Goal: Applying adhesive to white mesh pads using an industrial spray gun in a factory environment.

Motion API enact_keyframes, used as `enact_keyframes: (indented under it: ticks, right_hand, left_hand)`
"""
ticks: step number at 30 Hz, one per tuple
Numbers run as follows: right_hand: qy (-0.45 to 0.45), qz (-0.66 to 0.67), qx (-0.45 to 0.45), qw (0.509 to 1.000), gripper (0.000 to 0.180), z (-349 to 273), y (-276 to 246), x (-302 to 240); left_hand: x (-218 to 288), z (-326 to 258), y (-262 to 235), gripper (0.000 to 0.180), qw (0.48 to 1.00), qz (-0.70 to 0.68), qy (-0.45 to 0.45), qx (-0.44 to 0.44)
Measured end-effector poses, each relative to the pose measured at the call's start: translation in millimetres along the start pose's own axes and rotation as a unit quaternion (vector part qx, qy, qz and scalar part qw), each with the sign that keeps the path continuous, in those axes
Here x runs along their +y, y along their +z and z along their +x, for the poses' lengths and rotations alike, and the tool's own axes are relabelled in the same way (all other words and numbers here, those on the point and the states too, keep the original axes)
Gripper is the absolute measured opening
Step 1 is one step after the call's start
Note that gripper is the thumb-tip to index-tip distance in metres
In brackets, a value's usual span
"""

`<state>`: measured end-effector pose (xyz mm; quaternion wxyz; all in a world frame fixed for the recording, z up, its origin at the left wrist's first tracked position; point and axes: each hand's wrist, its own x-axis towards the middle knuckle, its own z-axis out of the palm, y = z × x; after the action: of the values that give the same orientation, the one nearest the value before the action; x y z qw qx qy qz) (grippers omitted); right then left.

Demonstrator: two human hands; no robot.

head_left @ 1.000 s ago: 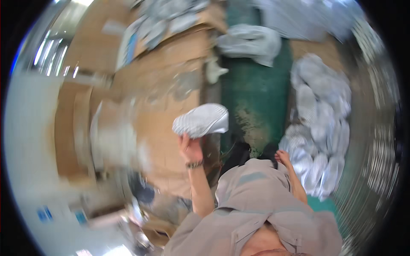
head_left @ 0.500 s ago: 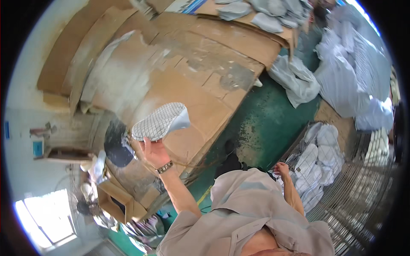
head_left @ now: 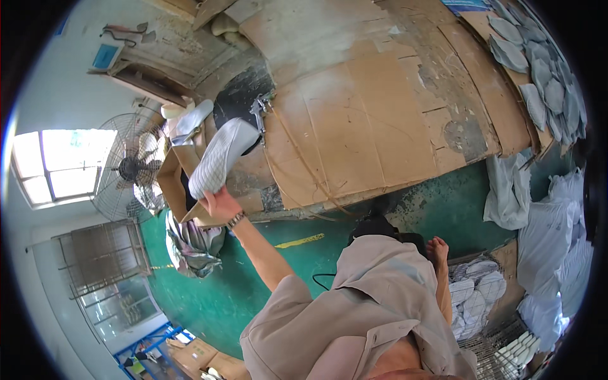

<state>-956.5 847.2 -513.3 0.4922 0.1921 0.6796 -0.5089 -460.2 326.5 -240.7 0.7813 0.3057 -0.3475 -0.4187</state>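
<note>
My left hand [head_left: 220, 206] is closed on one end of a pale grey shoe sole [head_left: 221, 155] with a grid-patterned face. The sole stands tilted up above my fingers, close to an open cardboard box [head_left: 170, 183]. Beyond its upper end lies a metal spray gun [head_left: 258, 109] at the table's edge of dark surface. My right hand [head_left: 437, 250] hangs low beside my body, fingers curled, with nothing visible in it. Nearest to it is a wire basket holding several white soles [head_left: 475, 291].
A cardboard-covered table [head_left: 354, 133] stretches ahead, with a hose [head_left: 297, 145] across it. Grey soles [head_left: 544, 76] are heaped at far right. A wire-guarded fan [head_left: 130, 168] stands left, with a crumpled bundle [head_left: 193, 244] below. White sacks [head_left: 551, 234] stand right.
The view has turned to the left. My left hand has carried the sole from over the table towards the cardboard box, and the sole now points more upright. My right hand stays low.
</note>
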Motion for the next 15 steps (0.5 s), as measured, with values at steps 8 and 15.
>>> enact_keyframes:
  ticks: [8, 15]
  right_hand:
    - [-0.007, -0.068, -0.008, 0.998, 0.033, 30, -16, 1]
    - [-0.006, -0.096, 0.059, 0.994, 0.030, 4, -13, -23]
  left_hand:
    - [-82, -96, -193, 0.018, 0.840, 0.159, -0.334, 0.396]
    - [-141, -102, -153, 0.025, 0.898, 0.033, -0.397, 0.186]
